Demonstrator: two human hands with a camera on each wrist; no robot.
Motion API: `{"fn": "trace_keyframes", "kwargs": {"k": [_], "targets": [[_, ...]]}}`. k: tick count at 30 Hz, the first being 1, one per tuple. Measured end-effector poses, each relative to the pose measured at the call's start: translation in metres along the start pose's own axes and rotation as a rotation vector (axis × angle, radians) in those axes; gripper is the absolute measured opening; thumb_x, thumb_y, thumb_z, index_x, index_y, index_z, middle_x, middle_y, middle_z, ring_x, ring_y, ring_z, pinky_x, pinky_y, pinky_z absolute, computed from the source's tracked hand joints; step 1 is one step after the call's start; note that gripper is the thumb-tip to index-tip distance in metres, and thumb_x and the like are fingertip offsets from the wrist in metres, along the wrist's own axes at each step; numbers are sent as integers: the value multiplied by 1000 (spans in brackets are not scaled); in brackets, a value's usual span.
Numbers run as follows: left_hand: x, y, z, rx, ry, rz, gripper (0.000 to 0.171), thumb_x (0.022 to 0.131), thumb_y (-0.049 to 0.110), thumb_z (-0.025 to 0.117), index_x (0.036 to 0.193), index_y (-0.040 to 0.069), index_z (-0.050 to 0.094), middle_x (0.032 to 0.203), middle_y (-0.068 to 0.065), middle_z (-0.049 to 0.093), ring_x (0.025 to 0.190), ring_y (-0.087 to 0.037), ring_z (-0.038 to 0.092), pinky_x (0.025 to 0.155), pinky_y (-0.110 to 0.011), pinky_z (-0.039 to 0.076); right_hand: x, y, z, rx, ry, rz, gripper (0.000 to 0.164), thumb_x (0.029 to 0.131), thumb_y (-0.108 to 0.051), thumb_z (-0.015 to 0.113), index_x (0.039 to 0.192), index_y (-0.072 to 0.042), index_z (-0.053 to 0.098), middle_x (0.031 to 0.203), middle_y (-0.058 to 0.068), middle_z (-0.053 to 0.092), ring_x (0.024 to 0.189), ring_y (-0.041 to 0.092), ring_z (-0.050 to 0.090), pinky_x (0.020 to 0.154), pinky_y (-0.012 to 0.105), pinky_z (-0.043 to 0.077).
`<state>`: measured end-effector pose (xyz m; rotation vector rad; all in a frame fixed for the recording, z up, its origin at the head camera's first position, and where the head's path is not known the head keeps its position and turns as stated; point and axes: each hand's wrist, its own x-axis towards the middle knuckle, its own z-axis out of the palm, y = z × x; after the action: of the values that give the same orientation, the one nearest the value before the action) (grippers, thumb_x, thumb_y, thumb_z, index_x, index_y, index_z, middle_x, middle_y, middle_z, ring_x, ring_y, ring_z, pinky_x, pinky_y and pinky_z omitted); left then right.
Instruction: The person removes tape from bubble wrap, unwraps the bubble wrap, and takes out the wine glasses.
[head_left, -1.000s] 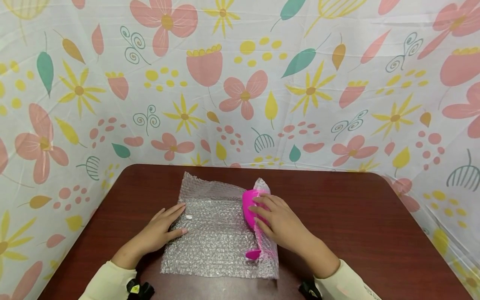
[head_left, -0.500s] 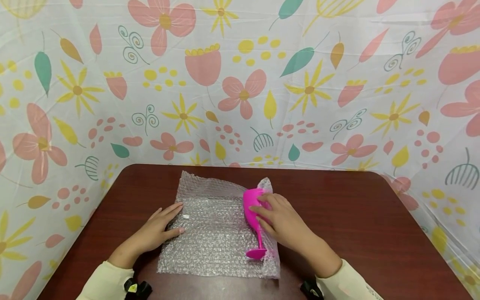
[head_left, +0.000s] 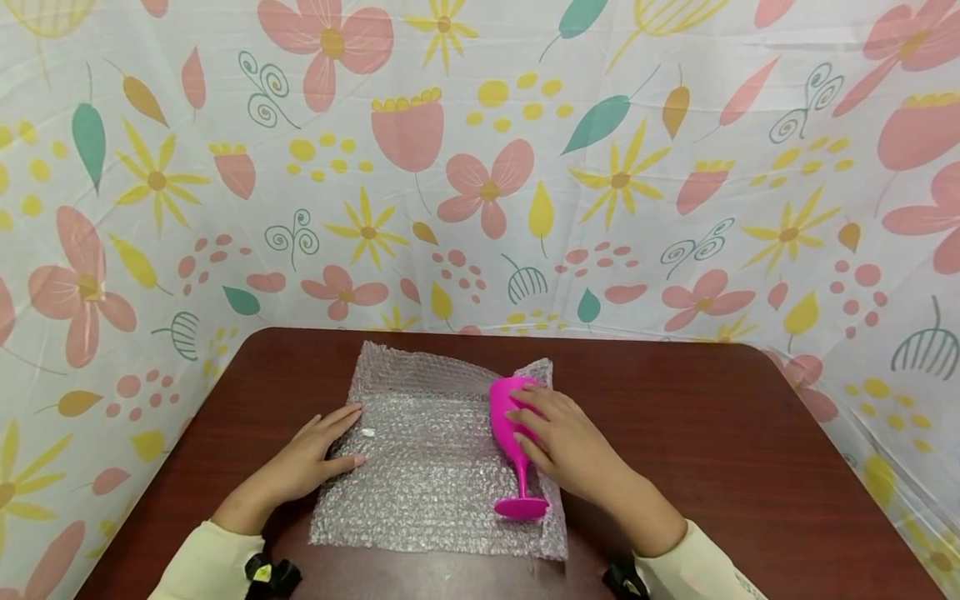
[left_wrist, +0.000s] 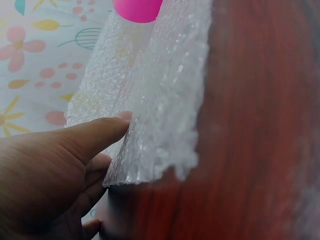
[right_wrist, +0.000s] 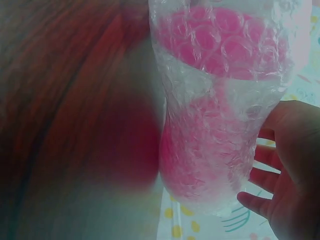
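A bright pink plastic goblet (head_left: 517, 442) lies on its side on a sheet of bubble wrap (head_left: 420, 475), foot toward the near edge. Around the goblet's right side the wrap comes up, and the right wrist view shows the pink cup (right_wrist: 210, 145) through its bubbles. My right hand (head_left: 570, 433) holds the bowl from the right, curved fingers over the pink surface; its thumb is hidden in the head view. At the sheet's left edge rests my left hand (head_left: 307, 458), fingers extended. Its thumb and fingertips touch the wrap in the left wrist view.
Everything lies on a dark red-brown wooden table (head_left: 720, 433). Behind it and at both sides hangs a white cloth (head_left: 480, 192) with flowers and leaves. A small white patch (head_left: 368, 432) shows on the wrap. Black straps (head_left: 272, 575) circle both wrists.
The goblet has rolled slightly right, uncovering its stem and foot from the wrap. My right hand stays over the bowl. The sheet's left edge and my left hand have shifted slightly left.
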<state>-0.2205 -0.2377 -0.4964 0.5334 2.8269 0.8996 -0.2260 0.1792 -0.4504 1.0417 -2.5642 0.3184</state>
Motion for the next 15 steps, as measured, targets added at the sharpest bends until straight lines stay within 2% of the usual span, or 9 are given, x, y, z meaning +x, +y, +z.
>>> {"fn": "trace_keyframes", "kwargs": {"k": [15], "targets": [[-1,-5,-5,10,-12,-17,78,95,44,67,157,8,36,166,-13,29,150,-51,20,116,-73,14,-5,2,-4,-15,-28,36,38,92,-28,73,128,-16,70,135,12,60,133,33,53,113,55,40]]}}
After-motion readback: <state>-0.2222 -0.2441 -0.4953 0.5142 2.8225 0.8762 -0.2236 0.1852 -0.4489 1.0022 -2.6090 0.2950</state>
